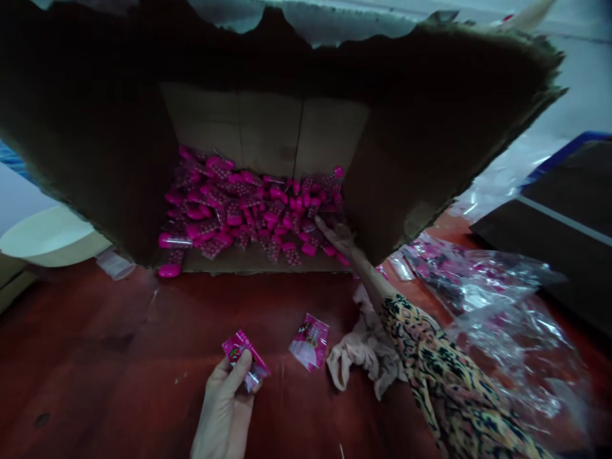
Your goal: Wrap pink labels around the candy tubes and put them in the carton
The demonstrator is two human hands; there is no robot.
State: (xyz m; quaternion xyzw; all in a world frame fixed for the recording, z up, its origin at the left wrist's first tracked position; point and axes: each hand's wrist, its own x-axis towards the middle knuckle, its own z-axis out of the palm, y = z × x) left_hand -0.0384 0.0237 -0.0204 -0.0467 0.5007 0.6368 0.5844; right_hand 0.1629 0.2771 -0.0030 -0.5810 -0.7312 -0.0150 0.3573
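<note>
Between the thumb and fingers of my left hand (229, 395) is a small pink printed plastic packet (246, 360), held over the red tabletop. My right hand (340, 239) reaches into a large cardboard box (268, 127) lying on its side, its fingers stretched toward the right edge of a pile. The pile is made of small clear packs with bright pink ends and dotted contents (248, 207). On the table, right of my left hand, lies another pink printed packet (310, 342). Dim light and blur hide whether my right fingers touch any pack.
A crumpled pale cloth (366, 350) lies beside my right forearm. Farther right, clear plastic bags (497, 299) with pink pieces spread beside a dark box (559, 217). At left are a white oval basin (52, 236) and a clear plastic cup (115, 263).
</note>
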